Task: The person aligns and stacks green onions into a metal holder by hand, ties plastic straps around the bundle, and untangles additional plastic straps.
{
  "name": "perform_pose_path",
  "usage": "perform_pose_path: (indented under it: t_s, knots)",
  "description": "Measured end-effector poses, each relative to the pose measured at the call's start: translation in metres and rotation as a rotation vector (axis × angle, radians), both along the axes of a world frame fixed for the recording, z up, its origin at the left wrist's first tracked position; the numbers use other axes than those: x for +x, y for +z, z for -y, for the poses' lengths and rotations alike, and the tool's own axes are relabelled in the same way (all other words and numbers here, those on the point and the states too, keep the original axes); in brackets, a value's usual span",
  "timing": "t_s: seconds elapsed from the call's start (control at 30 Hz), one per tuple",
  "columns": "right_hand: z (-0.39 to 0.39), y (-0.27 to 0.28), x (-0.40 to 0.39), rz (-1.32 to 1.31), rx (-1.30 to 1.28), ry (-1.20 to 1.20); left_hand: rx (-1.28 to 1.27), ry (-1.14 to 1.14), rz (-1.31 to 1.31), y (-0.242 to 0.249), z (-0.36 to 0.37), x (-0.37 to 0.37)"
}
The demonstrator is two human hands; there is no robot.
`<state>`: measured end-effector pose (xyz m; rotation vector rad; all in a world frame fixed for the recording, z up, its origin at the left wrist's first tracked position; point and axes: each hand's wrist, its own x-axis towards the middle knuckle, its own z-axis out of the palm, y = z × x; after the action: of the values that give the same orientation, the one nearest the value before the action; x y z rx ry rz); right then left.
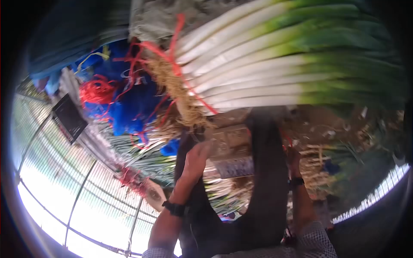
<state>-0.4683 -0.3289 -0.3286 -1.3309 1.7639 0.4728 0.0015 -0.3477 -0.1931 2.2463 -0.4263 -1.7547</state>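
Observation:
A large bundle of leeks (254, 64), white stalks on the left and green tops on the right, lies across the view in front of me. Red string (175, 64) runs around its root end, beside the tan roots (183, 96). My left hand (197, 160) is over my left leg, below the roots and apart from the bundle; its fingers are smeared by motion. My right hand (293, 158) is low beside my right leg, with its fingers curled. A bit of red shows by its fingertips, but what it holds is too blurred to tell.
A tangle of red string (98, 89) lies on blue material (131, 107) at the left. More leeks (150, 159) lie below it. A cardboard box (230, 144) is between my legs. A dark flat panel (69, 118) and a barred frame (81, 185) stand at the left.

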Motion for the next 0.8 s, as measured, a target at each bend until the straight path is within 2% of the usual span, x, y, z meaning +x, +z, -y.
perform_pose_path:
  t_s: [0.07, 0.1, 0.17, 0.23, 0.27, 0.3, 0.37, 0.4, 0.43, 0.47, 0.5, 0.53, 0.57, 0.63, 0.7, 0.8]
  knots:
    - [0.034, 0.053, -0.017, 0.337, -0.102, -0.739, 0.111, -0.070, -0.180, 0.009, -0.009, -0.029]
    - [0.061, 0.093, 0.004, 0.346, -0.153, -0.774, -0.006, -0.174, -0.238, 0.002, -0.022, -0.042]
    - [0.107, 0.160, 0.048, 0.386, -0.253, -0.832, 0.021, -0.224, -0.454, 0.012, -0.009, -0.062]
    - [0.118, 0.211, 0.088, 0.520, -0.195, -0.856, 0.130, 0.039, -0.818, 0.008, -0.016, -0.084]
    - [0.118, 0.235, 0.105, 0.506, -0.077, -0.666, 0.271, 0.144, -0.948, 0.016, -0.003, -0.088]
    - [0.118, 0.258, 0.126, 0.487, 0.033, -0.474, 0.308, 0.253, -1.061, 0.022, 0.001, -0.088]
    - [0.103, 0.279, 0.180, 0.753, 0.410, -0.688, 0.361, 0.457, -1.284, 0.029, 0.013, -0.087]
    - [0.088, 0.281, 0.203, 0.753, 0.488, -0.683, 0.350, 0.439, -1.267, 0.043, 0.030, -0.079]
    - [0.066, 0.270, 0.215, 0.812, 0.496, -0.620, 0.255, 0.492, -1.375, 0.052, 0.040, -0.069]
    - [0.043, 0.259, 0.224, 0.818, 0.516, -0.532, 0.079, 0.467, -1.315, 0.049, 0.040, -0.060]
    - [0.035, 0.257, 0.230, 0.799, 0.547, -0.577, -0.075, 0.451, -1.241, 0.045, 0.033, -0.050]
    - [0.024, 0.259, 0.239, 0.778, 0.596, -0.632, -0.162, 0.534, -1.173, 0.037, 0.027, -0.037]
    - [0.012, 0.258, 0.247, 0.755, 0.650, -0.686, -0.109, 0.640, -1.005, 0.057, 0.035, -0.015]
    - [0.001, 0.246, 0.243, 0.865, 0.657, -0.668, -0.121, 0.776, -0.862, 0.049, 0.015, 0.018]
    - [0.019, 0.256, 0.255, 0.787, 0.589, -0.763, -0.071, 0.858, -0.747, 0.048, -0.013, 0.058]
    - [0.047, 0.263, 0.263, 0.662, 0.605, -0.656, -0.056, 0.889, -0.523, 0.057, -0.063, 0.109]
